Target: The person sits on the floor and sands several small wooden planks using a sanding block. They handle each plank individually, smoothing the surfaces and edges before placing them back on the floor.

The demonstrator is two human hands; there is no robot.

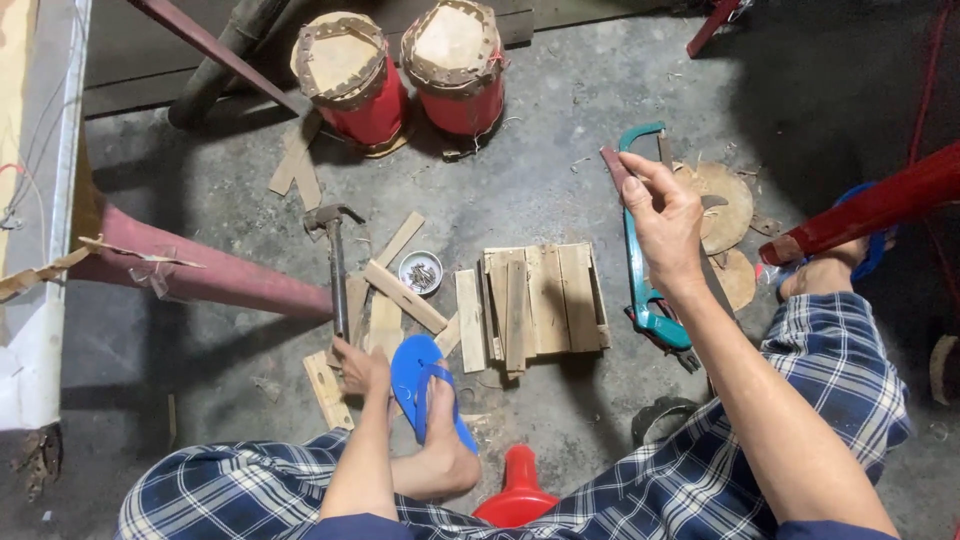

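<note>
My left hand (358, 368) grips the lower end of a hammer's handle, low by my left foot. The hammer (336, 260) stands up from it, its metal head away from me over the concrete floor. My right hand (662, 218) is raised above a teal hacksaw (640, 290) that lies on the floor. Its thumb and fingers are pinched together, and I cannot tell whether anything small is between them. Between the hands lies a panel of wooden slats (545, 300), with a small bowl of nails (420, 272) and loose slats (403, 296) to its left.
Two red drums (352, 78) (456, 66) stand at the far side. Round wooden discs (728, 208) lie right of the saw. A maroon pole (200, 276) crosses at the left, a red one (872, 206) at the right. My left foot wears a blue sandal (424, 386); a red plastic stool (518, 492) sits below.
</note>
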